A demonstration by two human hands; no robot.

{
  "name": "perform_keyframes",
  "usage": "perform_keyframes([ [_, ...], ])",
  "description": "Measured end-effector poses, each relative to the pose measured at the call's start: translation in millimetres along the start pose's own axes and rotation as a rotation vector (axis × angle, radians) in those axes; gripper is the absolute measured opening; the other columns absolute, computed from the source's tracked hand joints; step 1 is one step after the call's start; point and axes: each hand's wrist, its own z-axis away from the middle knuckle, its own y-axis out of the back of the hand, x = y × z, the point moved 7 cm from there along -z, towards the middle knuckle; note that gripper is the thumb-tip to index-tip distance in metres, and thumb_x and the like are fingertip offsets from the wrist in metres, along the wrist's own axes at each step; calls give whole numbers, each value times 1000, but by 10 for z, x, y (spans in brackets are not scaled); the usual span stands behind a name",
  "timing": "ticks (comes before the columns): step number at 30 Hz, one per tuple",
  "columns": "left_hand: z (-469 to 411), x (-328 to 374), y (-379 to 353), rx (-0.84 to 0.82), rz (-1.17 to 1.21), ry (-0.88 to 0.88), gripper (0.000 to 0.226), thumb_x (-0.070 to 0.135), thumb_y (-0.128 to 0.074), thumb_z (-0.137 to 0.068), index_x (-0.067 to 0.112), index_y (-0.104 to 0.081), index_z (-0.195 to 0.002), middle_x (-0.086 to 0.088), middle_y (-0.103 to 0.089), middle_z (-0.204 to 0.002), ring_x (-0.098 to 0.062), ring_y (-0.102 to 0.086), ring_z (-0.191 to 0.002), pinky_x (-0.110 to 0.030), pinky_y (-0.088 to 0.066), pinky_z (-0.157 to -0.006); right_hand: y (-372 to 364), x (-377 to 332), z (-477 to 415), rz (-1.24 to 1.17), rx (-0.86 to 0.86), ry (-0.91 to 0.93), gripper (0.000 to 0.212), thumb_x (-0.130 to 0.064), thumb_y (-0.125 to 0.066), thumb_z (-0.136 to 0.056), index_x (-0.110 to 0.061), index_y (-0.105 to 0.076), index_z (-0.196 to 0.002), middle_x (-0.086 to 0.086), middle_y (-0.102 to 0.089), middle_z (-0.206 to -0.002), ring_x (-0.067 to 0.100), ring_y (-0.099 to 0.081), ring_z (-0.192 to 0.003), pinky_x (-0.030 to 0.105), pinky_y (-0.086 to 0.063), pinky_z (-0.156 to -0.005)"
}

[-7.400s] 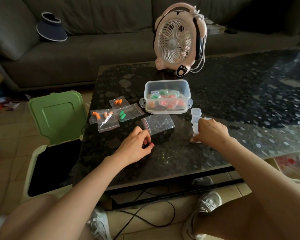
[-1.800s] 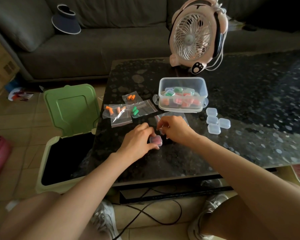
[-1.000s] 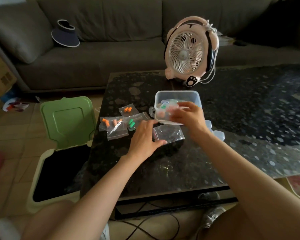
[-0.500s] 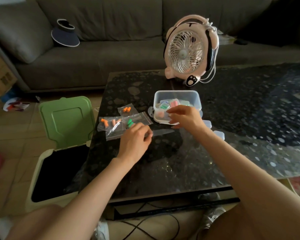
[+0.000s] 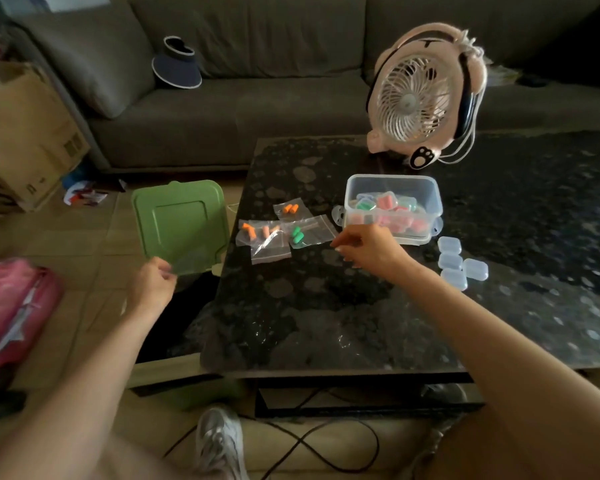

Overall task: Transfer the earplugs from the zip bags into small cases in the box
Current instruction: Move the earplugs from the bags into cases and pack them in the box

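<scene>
My left hand (image 5: 153, 284) pinches an empty clear zip bag (image 5: 193, 259) over the open green-lidded bin (image 5: 181, 220), left of the table. My right hand (image 5: 368, 247) hovers with loosely curled fingers just right of the zip bag with green earplugs (image 5: 309, 232), holding nothing. Two more bags with orange earplugs (image 5: 257, 232) (image 5: 290, 209) lie beside it. The clear plastic box (image 5: 392, 183) behind my right hand holds several filled small cases. Several empty clear cases (image 5: 459, 263) lie on the table to the right.
A pink desk fan (image 5: 423, 98) stands behind the box on the dark glass table (image 5: 309, 317). A grey sofa with a visor (image 5: 177, 67), a cardboard box (image 5: 21, 133) and a pink bag (image 5: 11, 306) surround the table. Cables run under it.
My left hand lifted the empty zip bag off the table and carried it left over the bin. My right hand left the box and moved toward the green-earplug bag.
</scene>
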Motion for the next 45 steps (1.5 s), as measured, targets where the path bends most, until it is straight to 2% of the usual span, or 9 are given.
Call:
perform_keyframes([
  [7,198,-392,-453,-483,-342,141,51,34,-62,-88,10,-48,-131,-14,-57,-124,-31,-58,-105,-33,-49,-77,-33,-10,58,26,-19,13,17,-14,-63,-89,-12,-68,-105,5,-68,-99,16,-64,-86,27,-55,-76],
  [15,290,799,1,-21,-167,-217,28,20,-56,-93,7,-56,-117,-14,-56,-119,-32,-58,-101,-43,-51,-82,36,7,58,75,-14,18,17,-12,-64,-88,-10,-70,-104,7,-69,-101,17,-62,-87,34,-54,-84],
  [20,846,1729,25,-60,4,-578,22,19,-57,-92,11,-58,-112,-2,-56,-116,-15,-61,-92,-25,-50,-61,48,15,54,107,-14,13,18,-13,-63,-89,-11,-69,-105,7,-68,-104,15,-60,-88,33,-54,-84],
  [23,1131,2078,-136,-175,17,-724,24,23,-56,-92,14,-58,-115,3,-55,-120,-7,-53,-98,-26,-46,-77,72,50,80,148,-11,21,18,-12,-64,-88,-9,-70,-105,8,-68,-105,17,-61,-90,33,-53,-85],
  [26,1239,2214,-443,-290,-183,-753,31,29,-53,-94,16,-57,-123,0,-45,-139,-16,-36,-131,-37,-25,-110,90,96,107,173,-17,13,18,-12,-64,-87,-9,-70,-104,8,-68,-104,19,-61,-90,32,-51,-84],
  [31,1193,2180,-1014,-415,-526,-687,48,31,-45,-98,15,-37,-143,-3,-8,-159,-23,-1,-146,-44,-7,-117,77,85,128,197,-36,26,20,-13,-64,-87,-9,-70,-106,7,-69,-104,20,-63,-94,35,-52,-88],
  [39,1190,2331,-912,-190,-220,-749,40,28,-52,-95,8,-53,-129,-3,-47,-136,-19,-37,-131,-31,-27,-109,105,109,103,179,-14,32,24,-13,-64,-87,-11,-67,-111,7,-67,-110,19,-61,-98,34,-52,-89],
  [43,1280,2422,-550,-226,177,-731,25,14,-63,-88,8,-67,-112,-4,-63,-114,-14,-55,-110,-7,-30,-95,174,151,94,138,31,8,48,-9,-69,-82,-16,-55,-127,6,-60,-125,22,-57,-112,35,-49,-96],
  [45,1284,2387,-432,-304,277,-695,19,12,-68,-84,11,-72,-102,-1,-68,-105,-11,-60,-103,-7,-30,-99,196,139,105,88,48,7,63,-7,-73,-78,-17,-46,-134,6,-56,-130,23,-55,-114,35,-48,-96],
])
